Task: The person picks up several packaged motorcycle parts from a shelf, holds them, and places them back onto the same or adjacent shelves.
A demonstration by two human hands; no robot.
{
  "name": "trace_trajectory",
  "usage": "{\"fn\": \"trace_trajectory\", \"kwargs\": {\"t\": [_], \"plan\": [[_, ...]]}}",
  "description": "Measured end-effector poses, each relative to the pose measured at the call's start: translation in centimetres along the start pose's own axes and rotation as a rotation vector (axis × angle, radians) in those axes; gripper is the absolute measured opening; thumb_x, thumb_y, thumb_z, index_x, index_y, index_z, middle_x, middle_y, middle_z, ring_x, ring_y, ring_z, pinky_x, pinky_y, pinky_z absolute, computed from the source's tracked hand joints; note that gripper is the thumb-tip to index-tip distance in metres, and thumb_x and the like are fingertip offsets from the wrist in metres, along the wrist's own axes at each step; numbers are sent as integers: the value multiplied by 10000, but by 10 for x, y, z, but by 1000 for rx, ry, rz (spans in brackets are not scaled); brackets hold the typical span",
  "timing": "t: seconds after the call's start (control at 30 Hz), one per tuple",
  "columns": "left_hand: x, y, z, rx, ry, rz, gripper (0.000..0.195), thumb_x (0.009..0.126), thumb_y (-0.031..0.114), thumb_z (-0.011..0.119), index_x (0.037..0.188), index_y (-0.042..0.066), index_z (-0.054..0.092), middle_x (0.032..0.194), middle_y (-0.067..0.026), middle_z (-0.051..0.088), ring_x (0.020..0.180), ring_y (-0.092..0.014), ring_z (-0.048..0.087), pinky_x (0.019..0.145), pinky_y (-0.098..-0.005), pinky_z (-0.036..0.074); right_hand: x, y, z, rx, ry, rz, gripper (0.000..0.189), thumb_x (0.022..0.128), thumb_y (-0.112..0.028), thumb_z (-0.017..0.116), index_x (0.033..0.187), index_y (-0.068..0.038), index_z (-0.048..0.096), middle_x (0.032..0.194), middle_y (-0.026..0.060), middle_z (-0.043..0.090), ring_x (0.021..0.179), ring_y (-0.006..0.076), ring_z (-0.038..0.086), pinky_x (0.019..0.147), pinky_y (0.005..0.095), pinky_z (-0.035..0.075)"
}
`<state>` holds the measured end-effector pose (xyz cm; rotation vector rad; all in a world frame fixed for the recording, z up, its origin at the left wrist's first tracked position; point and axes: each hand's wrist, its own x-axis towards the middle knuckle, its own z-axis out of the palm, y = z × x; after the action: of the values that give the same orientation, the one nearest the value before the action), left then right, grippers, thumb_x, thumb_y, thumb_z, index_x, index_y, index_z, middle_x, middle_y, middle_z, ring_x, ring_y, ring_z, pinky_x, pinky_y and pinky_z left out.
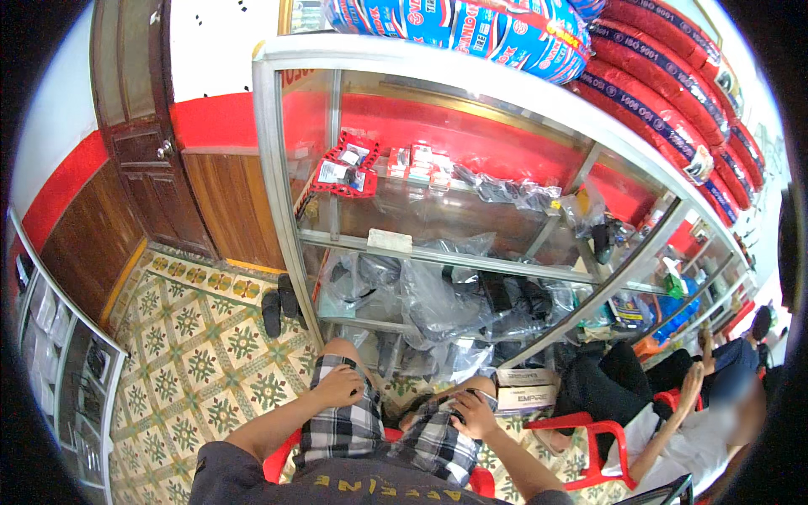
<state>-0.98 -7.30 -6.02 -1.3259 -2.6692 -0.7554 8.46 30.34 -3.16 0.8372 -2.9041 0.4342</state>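
Observation:
My left hand lies on my left thigh, over the black-and-white plaid shorts. Its fingers curl and are partly hidden, so I cannot tell whether they are apart. On the other thigh rests my right hand, fingers somewhat spread; a small dark patch by the thumb is unclear. I sit on a red plastic chair. Before my knees stands a metal-framed glass display case. Its shelves bear red packets, small red-and-white boxes and clear plastic bags with dark parts.
Printed cardboard boxes sit beside my right knee. A person in white sits at right in a red armchair. Wrapped blue tires and red ones top the case. Black slippers lie near a wooden door.

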Motion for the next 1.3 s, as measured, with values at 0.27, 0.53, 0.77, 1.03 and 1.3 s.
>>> {"fn": "trace_trajectory", "kwargs": {"t": [0.27,0.53,0.77,1.03,1.3], "plan": [[14,40,5,23,114,-335,212,738,302,540,686,123,639,631,-85,599,656,-266,582,720,-394,418,-14,-26,27,27,254,349,200,757,-235,578,889,-99,641,1038,97,603,1097,248,496,967,478,289],[8,39,-3,-46,186,-306,218,740,318,540,712,140,663,548,-118,577,538,-313,574,573,-426,463,-4,-29,26,153,383,432,145,724,-196,626,805,-76,633,948,119,630,1029,273,549,925,455,337],[36,57,17,-532,-51,-595,290,797,388,515,904,152,645,717,-114,637,676,-292,619,641,-389,483,-1,-24,23,103,368,474,161,716,-206,629,819,-84,647,917,126,636,984,267,569,909,449,352],[55,50,8,-509,-332,-518,336,805,389,508,917,92,617,860,-141,635,801,-317,606,716,-433,470,31,-29,-21,185,463,508,127,740,-113,622,836,-30,625,774,133,638,712,270,628,650,339,487],[50,61,3,-569,-289,-570,347,802,394,525,911,73,599,877,-164,630,838,-333,606,729,-446,476,213,-42,-181,-232,549,-22,125,725,-81,614,844,-44,607,813,114,616,728,285,569,664,377,434]]}}
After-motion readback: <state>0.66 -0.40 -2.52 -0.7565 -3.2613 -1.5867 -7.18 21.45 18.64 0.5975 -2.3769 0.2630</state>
